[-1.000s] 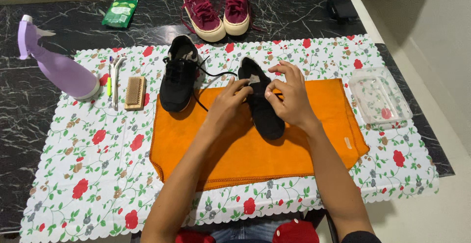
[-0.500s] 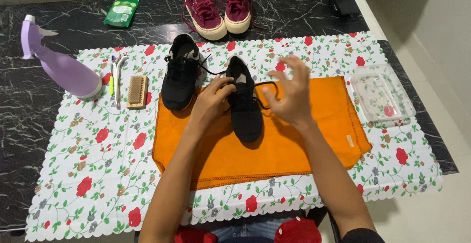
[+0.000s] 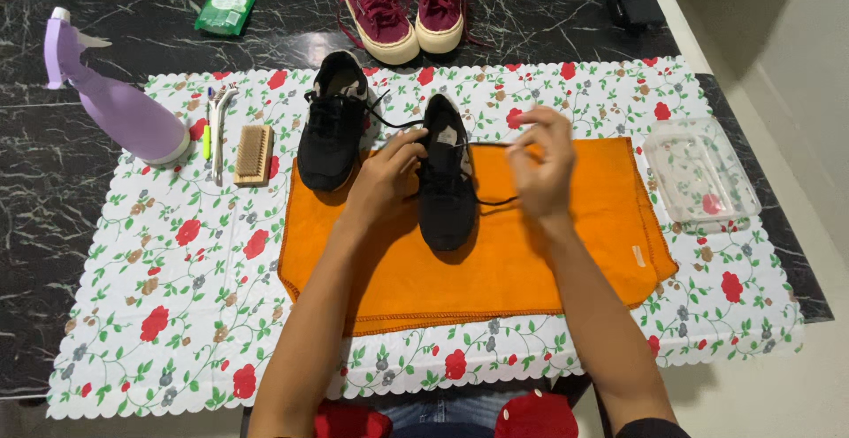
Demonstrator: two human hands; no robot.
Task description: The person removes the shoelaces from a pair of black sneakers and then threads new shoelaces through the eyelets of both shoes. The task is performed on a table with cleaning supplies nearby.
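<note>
Black low-top sneaker (image 3: 447, 186) lying upright on the orange cloth, toe toward the wearer, heel away, steadied at its left side by the left hand (image 3: 382, 177). Black lace (image 3: 488, 146) drawn out sideways from the eyelets, taut, pinched in the right hand (image 3: 541, 165).

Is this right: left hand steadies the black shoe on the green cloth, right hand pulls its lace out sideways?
Not quite. The cloth is orange, not green, as the head view shows. The rest holds: the left hand steadies the black shoe on it, and the right hand pulls the lace out sideways.
</note>
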